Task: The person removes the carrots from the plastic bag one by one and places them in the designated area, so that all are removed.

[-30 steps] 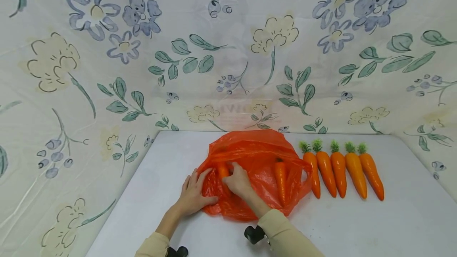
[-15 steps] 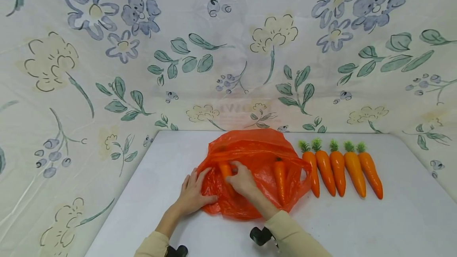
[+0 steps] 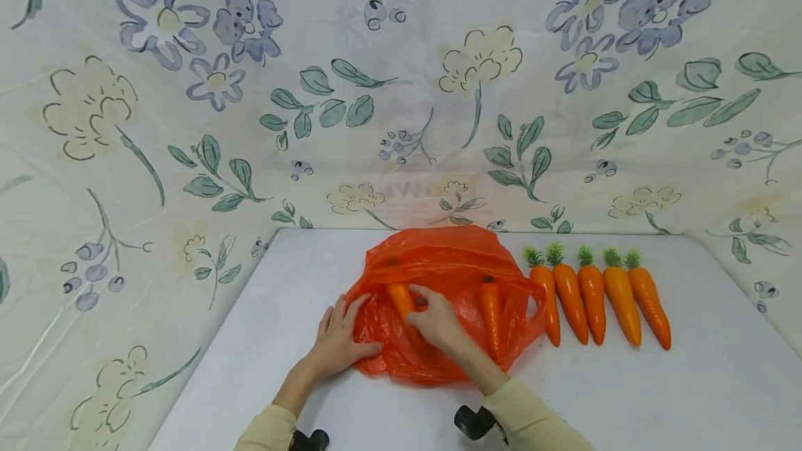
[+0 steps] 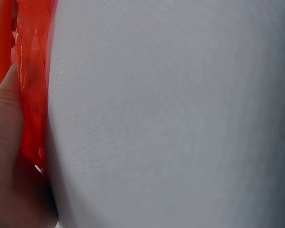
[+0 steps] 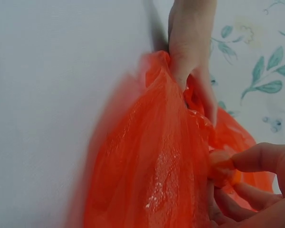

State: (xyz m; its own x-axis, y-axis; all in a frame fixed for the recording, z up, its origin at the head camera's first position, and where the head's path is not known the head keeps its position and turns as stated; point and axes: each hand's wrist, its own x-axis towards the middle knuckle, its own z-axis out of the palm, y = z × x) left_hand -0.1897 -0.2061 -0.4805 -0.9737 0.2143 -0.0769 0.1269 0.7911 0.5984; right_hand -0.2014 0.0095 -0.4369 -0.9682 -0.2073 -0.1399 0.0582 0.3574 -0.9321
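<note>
A thin orange-red plastic bag [image 3: 447, 367] lies on the white table, its mouth facing the person. My right hand [image 3: 436, 322] reaches into the mouth and pinches an orange carrot [image 3: 399, 298] between thumb and fingers; its lower end is hidden by the hand. The carrot also shows at the fingertips in the right wrist view [image 5: 222, 166]. My left hand [image 3: 338, 345] rests at the bag's left edge, fingers spread and fairly straight, thumb against the plastic. Another carrot [image 3: 491, 319] lies in the right part of the bag, seen through the film.
Several carrots with green tufted tops [image 3: 592, 305] lie side by side on the table [image 3: 626, 395] right of the bag. A floral cloth [image 3: 438, 103] hangs behind the table and along its sides. Black wrist devices [image 3: 474, 423] sit under both forearms.
My right hand has shifted slightly to the right, bringing the carrot's held part with it so that the carrot now slants more. The left hand stays at the bag's edge.
</note>
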